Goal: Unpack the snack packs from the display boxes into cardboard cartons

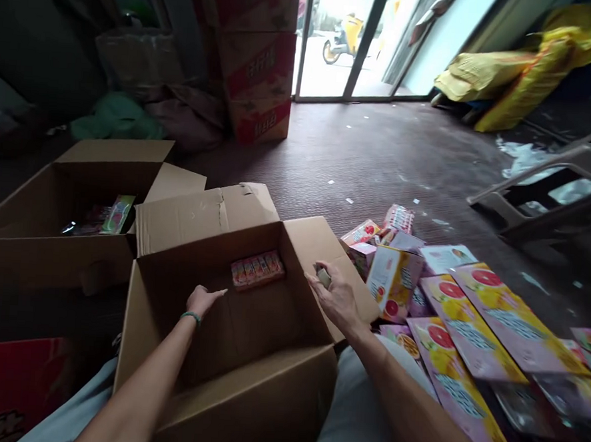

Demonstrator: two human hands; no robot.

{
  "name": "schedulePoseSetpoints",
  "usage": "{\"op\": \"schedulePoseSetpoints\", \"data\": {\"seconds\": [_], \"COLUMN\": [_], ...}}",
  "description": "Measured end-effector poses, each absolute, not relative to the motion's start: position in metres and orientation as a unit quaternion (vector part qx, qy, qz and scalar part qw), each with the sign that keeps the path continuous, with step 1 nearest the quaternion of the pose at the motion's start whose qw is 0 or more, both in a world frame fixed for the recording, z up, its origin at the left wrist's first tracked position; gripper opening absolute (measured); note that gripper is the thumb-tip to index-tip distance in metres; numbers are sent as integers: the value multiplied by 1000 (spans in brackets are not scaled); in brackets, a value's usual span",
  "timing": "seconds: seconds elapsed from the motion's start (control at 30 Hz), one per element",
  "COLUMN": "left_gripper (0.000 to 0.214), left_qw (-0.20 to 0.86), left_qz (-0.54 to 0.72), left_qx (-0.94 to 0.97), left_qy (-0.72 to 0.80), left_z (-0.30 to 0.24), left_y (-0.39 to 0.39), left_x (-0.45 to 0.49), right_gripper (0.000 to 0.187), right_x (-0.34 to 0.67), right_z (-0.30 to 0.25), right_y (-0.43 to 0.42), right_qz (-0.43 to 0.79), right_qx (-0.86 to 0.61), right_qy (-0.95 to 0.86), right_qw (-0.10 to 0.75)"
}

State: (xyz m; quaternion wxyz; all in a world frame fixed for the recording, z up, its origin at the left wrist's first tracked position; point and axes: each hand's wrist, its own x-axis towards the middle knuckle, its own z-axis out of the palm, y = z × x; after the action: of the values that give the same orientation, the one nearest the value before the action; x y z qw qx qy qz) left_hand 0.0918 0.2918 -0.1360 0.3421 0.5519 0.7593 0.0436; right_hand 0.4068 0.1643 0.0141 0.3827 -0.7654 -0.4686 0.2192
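Note:
A cardboard box (237,357) stands before me with its flaps folded out. Inside, against the far wall, lies a shrink-wrapped pack of small red cartons (257,270). My left hand (203,302), a green band at its wrist, hovers over the box's interior, one digit stretched toward the pack without touching it; the other fingers show only in part, and nothing is visible in them. Over the right flap (318,246), my right hand (338,297) curls its fingers around a small greyish object (323,276) whose kind I cannot make out.
Flattened printed cartons (469,331) with fruit pictures cover the floor at right. Another open box (38,252) at left holds several packs. Stacked red-and-brown boxes (259,79) stand near the glass door. A plastic stool (553,177) and yellow sacks (495,73) are farther right.

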Motion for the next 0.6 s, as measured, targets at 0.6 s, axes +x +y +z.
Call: {"op": "schedulePoseSetpoints", "data": {"seconds": [0.6], "left_gripper": [104], "left_qw": [280], "left_qz": [-63], "left_qx": [768], "left_qy": [572], "left_z": [-272], "left_y": [363], "left_x": [160], "right_gripper": [27], "right_x": [397], "right_z": [-14], "right_y": [171], "right_qz": [200], "right_qx": [-748], "right_qy": [-570], "right_qw": [277]}}
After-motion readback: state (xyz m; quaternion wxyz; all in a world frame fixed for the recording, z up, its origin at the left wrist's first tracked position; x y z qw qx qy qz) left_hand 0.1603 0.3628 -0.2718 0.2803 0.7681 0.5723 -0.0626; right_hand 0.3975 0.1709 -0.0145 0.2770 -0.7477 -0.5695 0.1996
